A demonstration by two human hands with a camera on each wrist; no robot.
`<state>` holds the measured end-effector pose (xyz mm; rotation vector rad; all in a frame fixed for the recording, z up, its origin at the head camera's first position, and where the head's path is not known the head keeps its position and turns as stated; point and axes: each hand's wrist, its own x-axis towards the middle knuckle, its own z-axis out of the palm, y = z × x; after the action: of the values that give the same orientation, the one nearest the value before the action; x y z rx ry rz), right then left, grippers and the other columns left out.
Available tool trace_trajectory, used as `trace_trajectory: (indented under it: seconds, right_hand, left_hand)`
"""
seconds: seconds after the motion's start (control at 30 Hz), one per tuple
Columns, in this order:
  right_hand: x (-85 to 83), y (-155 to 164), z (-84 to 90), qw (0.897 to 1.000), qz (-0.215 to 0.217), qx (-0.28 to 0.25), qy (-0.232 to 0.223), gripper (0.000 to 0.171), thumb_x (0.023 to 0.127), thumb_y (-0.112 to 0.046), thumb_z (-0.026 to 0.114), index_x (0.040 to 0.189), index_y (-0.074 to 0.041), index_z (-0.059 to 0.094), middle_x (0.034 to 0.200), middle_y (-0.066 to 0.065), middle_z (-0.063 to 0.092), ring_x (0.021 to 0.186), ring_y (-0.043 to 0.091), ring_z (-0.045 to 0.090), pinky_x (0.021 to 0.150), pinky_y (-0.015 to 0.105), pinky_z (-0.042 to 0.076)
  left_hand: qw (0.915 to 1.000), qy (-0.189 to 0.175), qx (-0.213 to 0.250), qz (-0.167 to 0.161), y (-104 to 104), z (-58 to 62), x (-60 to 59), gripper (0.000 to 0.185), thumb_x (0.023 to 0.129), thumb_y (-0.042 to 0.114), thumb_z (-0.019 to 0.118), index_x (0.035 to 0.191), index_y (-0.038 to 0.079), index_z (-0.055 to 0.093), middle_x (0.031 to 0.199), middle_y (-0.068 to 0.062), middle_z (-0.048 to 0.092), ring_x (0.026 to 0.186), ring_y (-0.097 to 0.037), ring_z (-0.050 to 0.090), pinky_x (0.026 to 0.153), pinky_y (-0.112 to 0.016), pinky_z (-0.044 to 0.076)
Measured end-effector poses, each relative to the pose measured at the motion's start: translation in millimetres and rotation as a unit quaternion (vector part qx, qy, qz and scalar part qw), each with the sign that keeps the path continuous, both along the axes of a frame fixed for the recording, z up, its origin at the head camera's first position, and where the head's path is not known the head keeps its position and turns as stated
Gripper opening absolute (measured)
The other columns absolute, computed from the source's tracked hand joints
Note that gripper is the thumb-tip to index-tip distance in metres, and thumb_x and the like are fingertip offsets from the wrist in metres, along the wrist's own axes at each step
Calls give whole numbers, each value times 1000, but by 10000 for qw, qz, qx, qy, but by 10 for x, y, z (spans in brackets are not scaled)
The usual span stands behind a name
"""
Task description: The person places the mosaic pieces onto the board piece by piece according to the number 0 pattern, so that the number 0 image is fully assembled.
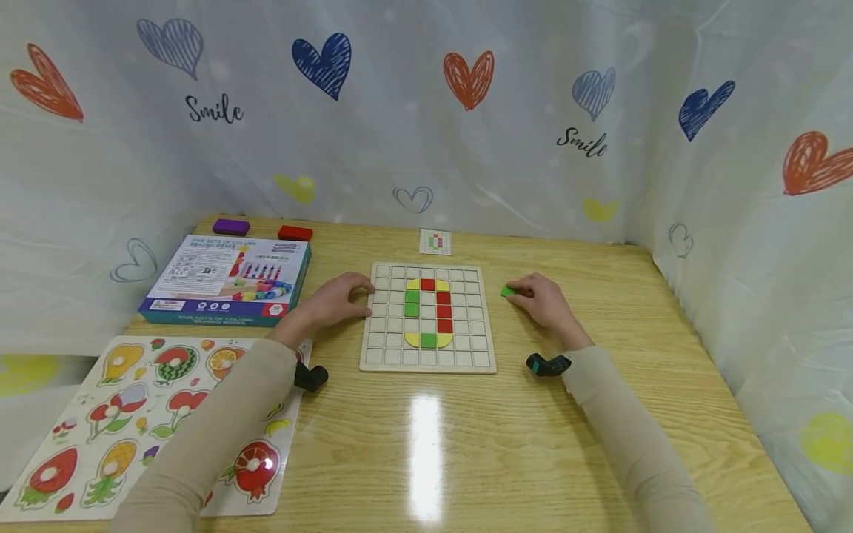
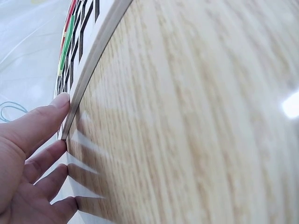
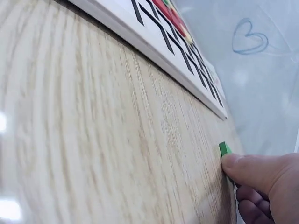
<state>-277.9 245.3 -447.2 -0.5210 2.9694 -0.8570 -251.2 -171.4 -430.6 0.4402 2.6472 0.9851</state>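
Note:
A wooden grid board (image 1: 383, 348) lies at the table's centre, with red, green and yellow tiles set in an oval outline. My left hand (image 1: 360, 295) rests at the board's left edge with straight fingers. In the left wrist view the fingertips (image 2: 63, 100) touch the rim of the board (image 2: 96, 49). To the right of the board, my right hand (image 1: 528, 293) pinches a small green tile (image 1: 508, 292) on the table. In the right wrist view my thumb (image 3: 247, 167) lies on the green tile (image 3: 224, 150), a little way from the board (image 3: 163, 44).
A small pattern card (image 1: 435, 241) lies behind the board. At the left are a blue game box (image 1: 229, 277) and a fruit puzzle board (image 1: 133, 422), with a purple block (image 1: 230, 226) and a red block (image 1: 295, 233) behind. A heart-printed curtain (image 1: 733, 185) encloses the table.

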Motion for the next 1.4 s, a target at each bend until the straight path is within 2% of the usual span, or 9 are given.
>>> trace_trajectory:
  seconds: [0.2,0.4,0.53,0.63,0.87,1.13,1.4]
  right_hand:
    - [56,-70,21,10000,-24,33,1,34,94,-16,67,123,1,66,108,19,63,97,31,57,84,46,48]
    - [132,-225,54,9990,-86,-443,42,33,94,-15,67,124,-1,66,113,19,61,103,31,57,88,45,49]
    - [217,-388,107,9964,-204,-811,-141,34,93,-14,68,125,-3,66,116,17,57,103,30,59,89,43,52]
    - [278,-525,139,9955,-189,-894,-248,33,93,-13,68,125,-3,66,117,17,56,103,29,59,89,41,52]
    - [392,-822,181,9960,176,-795,-380,33,93,-15,68,125,-5,67,116,14,57,102,25,58,89,41,51]
    - [461,-1074,154,9945,875,-558,-127,31,93,-16,68,121,-6,69,109,10,63,95,21,58,82,36,50]
    - [505,-1251,154,9923,1111,-546,54,28,91,-15,71,117,-4,71,105,9,65,92,19,59,80,33,51]
  left_hand:
    - [10000,-7,38,1,-6,-2,-3,41,91,19,70,128,7,58,147,-15,43,141,-33,31,117,-51,22]
    - [9999,127,32,-84,-13,5,-1,41,91,19,70,129,6,58,144,-16,45,140,-34,32,116,-51,23]
    - [9998,159,34,-101,-19,11,3,42,91,18,70,128,5,58,144,-16,45,139,-35,32,116,-51,22]
    - [9998,161,28,-104,-22,18,8,42,91,18,70,128,5,58,144,-17,45,139,-35,33,116,-52,22]
    - [9998,152,-1,-86,-21,14,1,41,91,19,71,128,6,58,145,-16,45,140,-34,32,116,-51,22]
    - [10000,54,-43,-29,-4,19,-2,41,91,20,71,128,7,58,145,-15,44,140,-33,32,117,-51,22]
    - [10000,59,-52,-35,-1,0,-7,41,91,21,71,128,8,58,146,-14,43,140,-33,31,117,-50,23]
